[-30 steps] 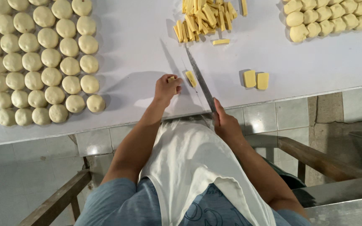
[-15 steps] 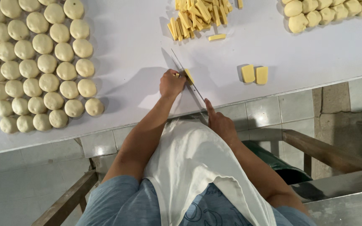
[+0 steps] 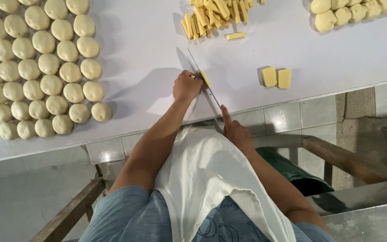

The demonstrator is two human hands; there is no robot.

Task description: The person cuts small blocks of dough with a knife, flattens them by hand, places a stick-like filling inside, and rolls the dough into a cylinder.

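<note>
My left hand [image 3: 186, 86] holds a small yellow block [image 3: 205, 79] on the white table [image 3: 144, 54], fingers curled over it. My right hand [image 3: 234, 130] grips the handle of a long knife [image 3: 202, 78], index finger stretched along the blade's spine; the blade runs up and left beside the block. Two more yellow blocks [image 3: 277, 77] lie side by side to the right. A pile of cut yellow sticks [image 3: 213, 15] lies at the far edge.
Several rows of pale dough balls [image 3: 41, 67] fill the table's left part. More dough balls [image 3: 354, 11] sit at the top right. Below the table are a tiled wall, wooden rails [image 3: 350, 161] and a green bin [image 3: 292, 172]. A white apron covers my front.
The view has shifted a little. The knife blade and my left hand have stayed at the small block near the table's front edge; the right hand's index finger now lies along the blade.
</note>
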